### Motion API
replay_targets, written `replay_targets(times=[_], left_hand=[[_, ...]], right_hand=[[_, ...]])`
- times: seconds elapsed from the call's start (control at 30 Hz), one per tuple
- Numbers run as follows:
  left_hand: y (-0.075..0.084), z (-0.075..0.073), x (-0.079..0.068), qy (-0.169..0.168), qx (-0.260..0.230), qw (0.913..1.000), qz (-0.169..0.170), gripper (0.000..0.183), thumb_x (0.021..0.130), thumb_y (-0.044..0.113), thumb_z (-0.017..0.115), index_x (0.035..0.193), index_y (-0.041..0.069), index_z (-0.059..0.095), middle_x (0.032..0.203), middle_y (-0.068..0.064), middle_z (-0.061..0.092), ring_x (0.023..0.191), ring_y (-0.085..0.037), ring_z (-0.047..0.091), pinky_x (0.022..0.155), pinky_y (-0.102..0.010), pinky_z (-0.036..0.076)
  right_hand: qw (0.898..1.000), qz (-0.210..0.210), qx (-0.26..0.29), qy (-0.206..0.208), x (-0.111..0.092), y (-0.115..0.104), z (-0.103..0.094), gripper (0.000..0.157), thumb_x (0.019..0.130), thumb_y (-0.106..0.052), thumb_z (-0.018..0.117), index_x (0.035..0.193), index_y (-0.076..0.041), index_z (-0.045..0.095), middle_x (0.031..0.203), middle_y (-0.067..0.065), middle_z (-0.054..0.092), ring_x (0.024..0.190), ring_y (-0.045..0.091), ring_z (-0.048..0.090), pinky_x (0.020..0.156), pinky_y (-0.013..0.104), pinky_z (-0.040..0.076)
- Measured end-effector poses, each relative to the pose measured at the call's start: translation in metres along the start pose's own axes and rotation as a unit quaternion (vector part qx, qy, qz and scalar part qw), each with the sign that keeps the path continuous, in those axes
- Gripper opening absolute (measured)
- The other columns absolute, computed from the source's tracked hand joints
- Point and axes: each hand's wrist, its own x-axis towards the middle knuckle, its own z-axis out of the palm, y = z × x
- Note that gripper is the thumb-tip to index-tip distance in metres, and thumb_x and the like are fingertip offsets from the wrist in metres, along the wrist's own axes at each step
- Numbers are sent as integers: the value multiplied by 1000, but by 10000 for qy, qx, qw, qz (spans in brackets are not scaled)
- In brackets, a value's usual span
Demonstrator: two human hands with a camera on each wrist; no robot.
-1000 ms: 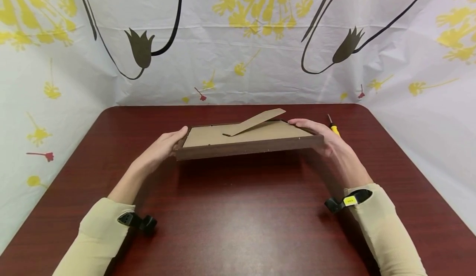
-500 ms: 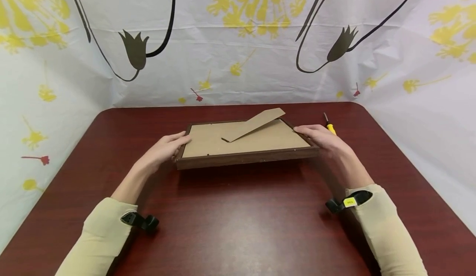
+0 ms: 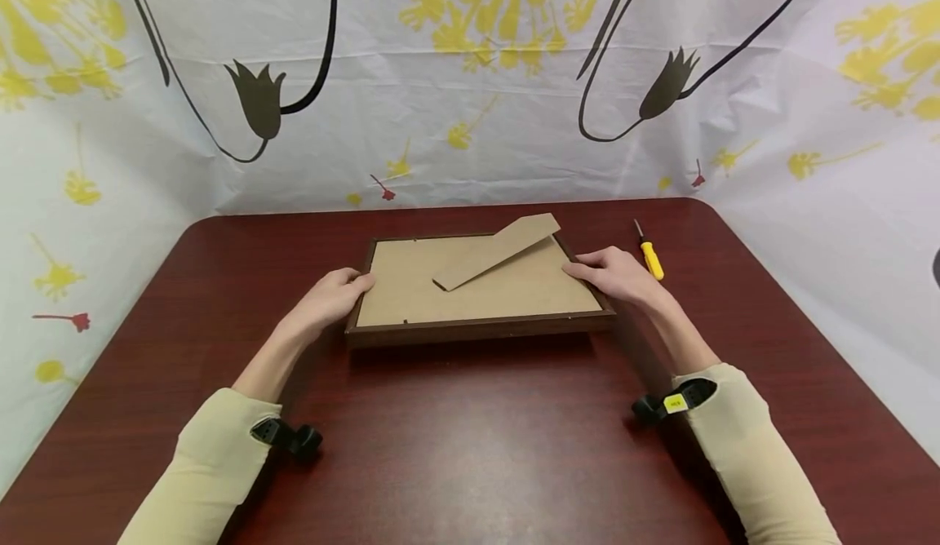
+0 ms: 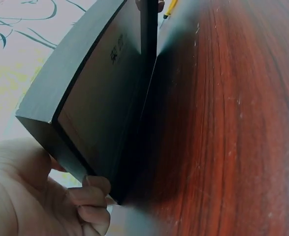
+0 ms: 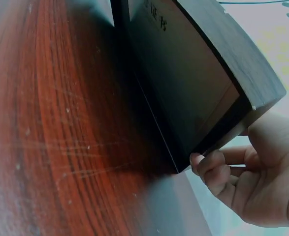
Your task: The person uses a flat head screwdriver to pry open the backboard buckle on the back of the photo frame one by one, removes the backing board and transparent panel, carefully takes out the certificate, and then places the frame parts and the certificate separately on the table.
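Note:
A dark brown picture frame point(image 3: 477, 333) is held back side up, its near edge raised off the table. Its tan backing board point(image 3: 396, 284) carries a cardboard easel stand point(image 3: 503, 250) that slants up to the right. My left hand point(image 3: 328, 296) grips the left side, thumb on top; in the left wrist view its fingers point(image 4: 91, 196) curl under the rim. On the right side my right hand point(image 3: 617, 274) grips likewise, its fingers point(image 5: 215, 172) curled beneath in the right wrist view. Both wrist views show the shadowed front, with a printed sheet point(image 5: 183, 64) bearing dark characters.
A screwdriver with a yellow handle point(image 3: 650, 259) lies on the dark red wooden table point(image 3: 470, 439), to the right beyond my right hand. A white patterned sheet point(image 3: 411, 121) hangs behind the table and along both sides.
The picture frame has come down and nearer, its back now tilted more fully into view. Both hands moved with it, and my right thumb lies further over the edge.

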Motion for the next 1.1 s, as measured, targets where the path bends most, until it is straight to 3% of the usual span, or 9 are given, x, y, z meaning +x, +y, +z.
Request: replay_targets(times=[0.17,0.5,0.6,0.63,0.7,0.73,0.87,0.97,1.1], left_hand=[[-1,2,4,30,540,9984,168,61,109,32,36,152,-12,31,155,-30,33,146,-43,29,116,-55,28],[-4,5,10,-88,741,9971,111,60,109,30,38,154,-9,29,158,-28,29,148,-41,23,118,-52,26],[-5,5,12,-218,623,9978,118,59,110,28,38,155,-8,27,109,-26,67,102,-34,66,94,-45,48],[-6,5,12,-268,563,9980,135,58,110,27,38,155,-8,27,86,-19,67,79,-28,66,82,-41,50],[-8,6,13,-366,407,9984,143,58,110,26,38,156,-7,24,55,-4,47,47,-16,45,61,-32,43],[-9,6,14,-391,340,9985,155,58,110,25,38,156,-7,23,49,2,34,42,-12,31,55,-31,39],[-11,8,15,-387,332,9983,282,58,111,25,39,156,-7,22,50,2,41,39,-10,34,53,-30,39],[-12,10,17,-273,454,9979,379,58,111,25,39,156,-9,23,65,-9,57,40,-12,36,57,-32,42],[-12,12,20,-244,566,9974,377,59,111,26,39,156,-8,22,69,-15,59,41,-13,39,61,-33,43]], right_hand=[[9999,66,88,-44,2,3,3,64,104,-45,54,147,3,49,144,26,51,135,41,46,108,56,39],[9994,-200,258,59,9,15,12,61,105,-40,55,148,3,47,146,24,51,127,37,54,105,52,43],[9994,-281,189,109,10,18,14,61,105,-39,55,148,4,47,139,25,57,103,31,62,90,43,48],[9994,-281,193,108,11,19,15,61,105,-39,55,148,4,46,132,25,61,91,30,61,83,39,48],[9993,-284,206,111,12,20,16,61,105,-39,55,149,3,46,126,24,63,79,26,57,75,35,45],[9993,-292,194,116,12,21,16,62,105,-39,55,149,3,45,127,24,63,81,24,57,76,34,44],[9992,-280,237,163,13,23,17,61,105,-37,56,149,3,45,137,22,59,84,22,57,78,34,42],[9991,-204,365,118,14,24,18,61,105,-36,56,150,4,43,98,16,69,66,19,54,67,32,44],[9982,-65,590,-55,16,26,19,61,105,-34,56,152,1,41,57,-2,40,47,14,42,50,28,38]])
